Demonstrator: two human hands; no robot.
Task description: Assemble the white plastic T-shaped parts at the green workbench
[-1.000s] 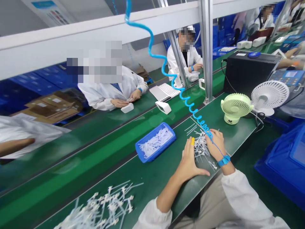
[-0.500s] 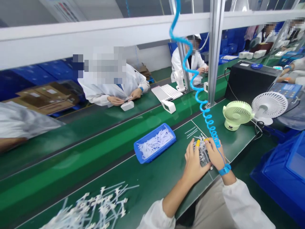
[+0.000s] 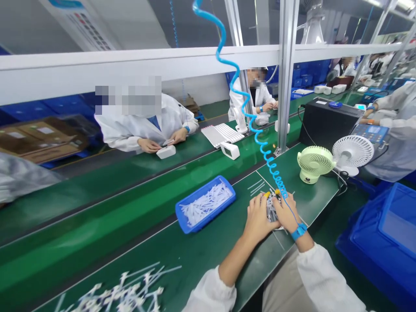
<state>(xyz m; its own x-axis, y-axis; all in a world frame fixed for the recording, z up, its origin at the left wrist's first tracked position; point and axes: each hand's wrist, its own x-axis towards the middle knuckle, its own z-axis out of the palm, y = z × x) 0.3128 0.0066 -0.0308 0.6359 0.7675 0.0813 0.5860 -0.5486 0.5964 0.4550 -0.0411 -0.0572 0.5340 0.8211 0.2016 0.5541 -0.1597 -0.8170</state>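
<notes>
Nearest me, left of the blue tray [image 3: 183, 222] and on my side of it, one loose pile of white pieces [image 3: 130, 295] lies on the green surface [image 3: 201, 260], too tangled to count, probably set there to keep it apart from what I hold. To the tray's right my two hands meet: my left hand [image 3: 258, 221] curves round one bunch of white strips [image 3: 271, 210] from the tray's side and my right hand [image 3: 287, 213] closes in opposite, both narrowed with the bunch held between them, I think so the thin lengths stay together. One blue wristband [image 3: 299, 231] is on my right wrist, beneath one coiled blue cord [image 3: 273, 167]. The tray itself holds many more strips, beyond counting, its walls presumably stopping them scattering. Just right of it lie at least three loose strips [image 3: 256, 187]; well to its right stand two fans, one green fan [image 3: 314, 162] and one white fan [image 3: 353, 151]. Past the tray come one white device [image 3: 230, 150] and two co-workers [image 3: 146, 125] facing my way
</notes>
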